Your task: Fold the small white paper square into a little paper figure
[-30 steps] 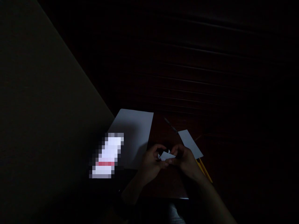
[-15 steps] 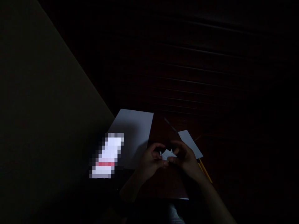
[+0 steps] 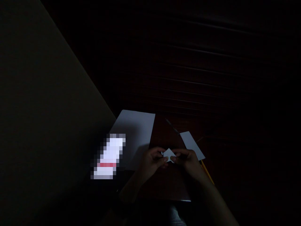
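Note:
A small folded piece of white paper [image 3: 168,153] is pinched between my two hands above the dark table. My left hand [image 3: 151,160] is closed on its left side, thumb on the near face and fingers behind. On the right side my right hand [image 3: 188,160] grips it in the same way. The paper's upper corner points away from me, and a small flap shows by the left fingers. Its far side is hidden.
A large white sheet [image 3: 138,131] lies at the left, beside a bright blurred-out screen [image 3: 109,155]. Right of my hands are a smaller white paper strip [image 3: 192,145], a pen [image 3: 172,126] and a yellow pencil-like stick [image 3: 207,172]. The table's near edge [image 3: 183,200] catches light.
My fingers have closed in round the folded paper, and both thumbs now press its near face. The paper has turned slightly, showing a flatter diamond shape. The other things lie as before.

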The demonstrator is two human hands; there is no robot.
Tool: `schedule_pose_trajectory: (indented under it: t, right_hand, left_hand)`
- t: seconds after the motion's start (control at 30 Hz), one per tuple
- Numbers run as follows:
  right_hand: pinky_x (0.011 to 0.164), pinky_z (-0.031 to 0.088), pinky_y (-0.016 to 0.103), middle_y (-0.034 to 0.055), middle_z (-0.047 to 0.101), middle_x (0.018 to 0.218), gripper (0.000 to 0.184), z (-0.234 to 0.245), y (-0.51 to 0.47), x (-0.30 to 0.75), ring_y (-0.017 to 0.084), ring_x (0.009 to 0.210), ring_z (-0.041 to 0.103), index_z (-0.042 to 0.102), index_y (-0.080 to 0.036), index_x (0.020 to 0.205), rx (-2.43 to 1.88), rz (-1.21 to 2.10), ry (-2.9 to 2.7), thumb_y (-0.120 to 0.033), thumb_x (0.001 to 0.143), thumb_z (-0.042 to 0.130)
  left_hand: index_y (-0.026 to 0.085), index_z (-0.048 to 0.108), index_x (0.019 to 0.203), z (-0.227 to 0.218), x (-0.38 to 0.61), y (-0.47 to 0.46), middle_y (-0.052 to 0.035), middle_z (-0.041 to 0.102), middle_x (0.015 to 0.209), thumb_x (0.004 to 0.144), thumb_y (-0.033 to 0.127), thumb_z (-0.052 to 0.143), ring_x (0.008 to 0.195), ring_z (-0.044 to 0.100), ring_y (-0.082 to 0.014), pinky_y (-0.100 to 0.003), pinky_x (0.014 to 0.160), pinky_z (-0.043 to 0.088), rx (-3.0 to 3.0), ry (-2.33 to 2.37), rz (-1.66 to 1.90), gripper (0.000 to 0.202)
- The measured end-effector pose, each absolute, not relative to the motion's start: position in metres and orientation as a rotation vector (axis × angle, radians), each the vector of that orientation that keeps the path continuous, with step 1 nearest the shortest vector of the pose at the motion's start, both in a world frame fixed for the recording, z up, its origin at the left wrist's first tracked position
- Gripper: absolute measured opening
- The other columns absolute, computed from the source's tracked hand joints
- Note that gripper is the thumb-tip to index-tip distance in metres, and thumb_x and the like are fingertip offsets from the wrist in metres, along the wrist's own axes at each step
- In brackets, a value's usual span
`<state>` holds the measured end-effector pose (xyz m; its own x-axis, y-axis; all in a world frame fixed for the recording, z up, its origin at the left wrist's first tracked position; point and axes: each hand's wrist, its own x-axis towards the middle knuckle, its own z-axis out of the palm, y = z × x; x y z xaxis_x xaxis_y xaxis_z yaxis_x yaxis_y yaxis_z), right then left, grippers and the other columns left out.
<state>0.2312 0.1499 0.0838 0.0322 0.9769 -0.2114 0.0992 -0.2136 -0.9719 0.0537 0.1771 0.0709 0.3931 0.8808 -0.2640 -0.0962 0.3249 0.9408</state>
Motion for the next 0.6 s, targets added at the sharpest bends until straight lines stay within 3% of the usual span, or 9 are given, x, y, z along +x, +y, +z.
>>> schedule_pose_trajectory:
  t: [0.17, 0.4, 0.6]
  right_hand:
    - [0.062, 0.042, 0.027, 0.0018, 0.067, 0.076, 0.026, 0.089, 0.147, 0.231, 0.016, 0.068, 0.059, 0.072, -0.018, 0.090, -1.406, 1.444, -1.070, -0.028, 0.066, 0.073]
    - [0.065, 0.042, 0.028, 0.0012, 0.066, 0.076, 0.022, 0.095, 0.147, 0.230, 0.016, 0.070, 0.059, 0.072, -0.019, 0.087, -1.365, 1.450, -1.112, -0.028, 0.067, 0.071]
    - [0.060, 0.040, 0.025, -0.0018, 0.063, 0.067, 0.026, 0.097, 0.147, 0.229, 0.012, 0.061, 0.055, 0.073, -0.020, 0.086, -1.373, 1.478, -0.970, -0.024, 0.061, 0.076]
  left_hand:
    - [0.013, 0.060, 0.083, 0.088, 0.047, 0.179, -0.0084, 0.070, 0.080, 0.069, 0.032, 0.070, 0.062, 0.067, -0.0193, -0.034, 0.059, 0.056, 0.945, 0.922, 0.655, 0.026]
    - [0.013, 0.061, 0.072, 0.094, 0.047, 0.181, -0.0064, 0.069, 0.069, 0.067, 0.027, 0.071, 0.058, 0.065, -0.0171, -0.027, 0.053, 0.053, 0.910, 0.986, 0.662, 0.018]
    - [0.014, 0.061, 0.094, 0.098, 0.047, 0.181, -0.0062, 0.069, 0.070, 0.068, 0.028, 0.071, 0.060, 0.066, -0.0199, -0.032, 0.055, 0.054, 0.933, 0.961, 0.648, 0.031]
